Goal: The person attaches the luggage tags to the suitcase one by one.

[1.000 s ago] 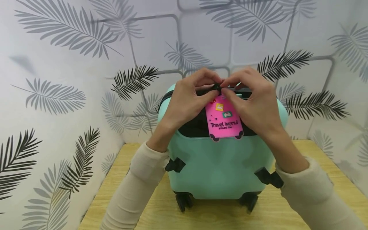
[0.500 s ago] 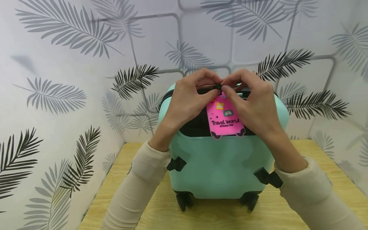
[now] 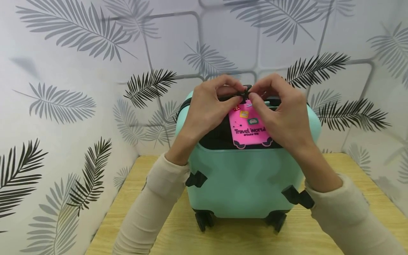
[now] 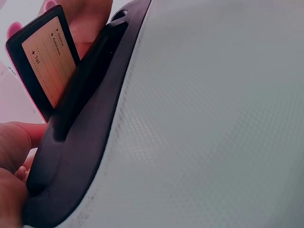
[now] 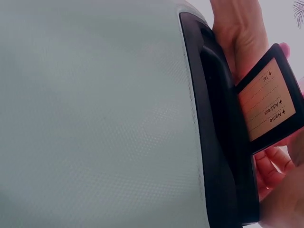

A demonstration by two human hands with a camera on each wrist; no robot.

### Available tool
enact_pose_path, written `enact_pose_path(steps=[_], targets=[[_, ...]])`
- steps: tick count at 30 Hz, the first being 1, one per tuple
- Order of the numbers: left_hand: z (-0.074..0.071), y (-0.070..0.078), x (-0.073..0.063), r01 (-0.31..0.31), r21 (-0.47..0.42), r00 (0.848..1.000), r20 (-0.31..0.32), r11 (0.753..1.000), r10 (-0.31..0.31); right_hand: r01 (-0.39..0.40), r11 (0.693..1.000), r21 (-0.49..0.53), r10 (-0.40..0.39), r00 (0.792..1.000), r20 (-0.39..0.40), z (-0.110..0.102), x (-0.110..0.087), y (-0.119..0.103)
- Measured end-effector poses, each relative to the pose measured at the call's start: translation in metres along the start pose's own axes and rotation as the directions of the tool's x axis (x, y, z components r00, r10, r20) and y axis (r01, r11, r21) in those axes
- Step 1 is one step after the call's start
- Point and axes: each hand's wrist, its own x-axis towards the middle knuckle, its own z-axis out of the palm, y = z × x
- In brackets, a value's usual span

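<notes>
A pink luggage tag (image 3: 250,131) printed "Travel World" hangs against the dark recess at the top of a mint-green suitcase (image 3: 245,184). My left hand (image 3: 207,108) pinches its black strap (image 3: 246,93) from the left between thumb and forefinger. From the other side, the right hand (image 3: 287,115) pinches the same strap close by, and the two sets of fingertips nearly meet. In the left wrist view, the back of the tag shows a card (image 4: 47,61) with Name, Address and Tel lines, beside the black carry handle (image 4: 90,71). Fingertips partly hide the strap.
The suitcase stands upright on black wheels (image 3: 276,221) on a wood-grain table (image 3: 153,226). Close behind it is a wall (image 3: 229,39) with a leaf pattern. Black wrist mounts (image 3: 298,196) sit at both cuffs.
The tag has risen slightly. The fingertips have drawn a little apart, and a dark piece of strap now shows above and between them.
</notes>
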Motion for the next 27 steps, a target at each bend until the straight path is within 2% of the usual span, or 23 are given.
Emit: enact_pose_path(steps=[5,16,23,27], targets=[[0.000,-0.001,0.000,-0.016,-0.003,1.000,0.015,1.000,0.017,0.029,1.000,0.006,-0.029,0.999,0.029,-0.003,0.001,0.000],[0.000,-0.001,0.000,-0.033,0.039,0.999,0.023,0.999,0.032,0.038,0.999,-0.023,-0.032,0.978,0.205,-0.014,0.004,0.003],[0.001,-0.001,0.000,-0.026,0.038,0.999,0.022,0.999,0.025,0.020,0.995,-0.101,-0.004,0.987,0.162,-0.012,0.006,0.004],[0.001,-0.001,0.000,-0.027,0.044,0.999,0.020,0.999,0.026,0.032,0.993,-0.116,-0.016,0.991,0.134,-0.009,0.005,0.004]])
